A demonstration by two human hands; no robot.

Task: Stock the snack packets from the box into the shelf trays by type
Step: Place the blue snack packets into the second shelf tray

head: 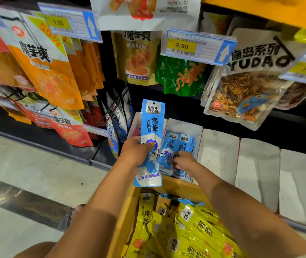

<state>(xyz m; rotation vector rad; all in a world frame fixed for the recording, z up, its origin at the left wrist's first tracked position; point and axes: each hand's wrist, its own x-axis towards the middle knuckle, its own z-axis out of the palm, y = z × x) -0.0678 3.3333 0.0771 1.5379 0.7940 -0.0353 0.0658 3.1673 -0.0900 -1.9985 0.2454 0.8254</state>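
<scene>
The cardboard box sits low in the head view, and everything else is placed from it. Just above its far rim the left hand grips one long blue packet around its middle, thumb across the front, holding it upright and clear of the shelf. Beyond the same rim, slightly to the right, stands a white tray already holding a few matching blue packets. The right hand lies on their lower ends with fingers bent - whether it pinches them or only presses them into line, I cannot tell. Further right of the box, a row of other white trays shows only bare card walls, with no packets visible in them. Inside the box lies a thick heap of yellow packets, with a sliver of blue at the far edge of the pile. My reading is that the stocking is at an early stage: the blue type is partly placed, the held packet belongs with its fellows in that tray, and the yellow type - the bulk of the load - is not yet started. Larger snack bags hang on hooks above the box.
</scene>
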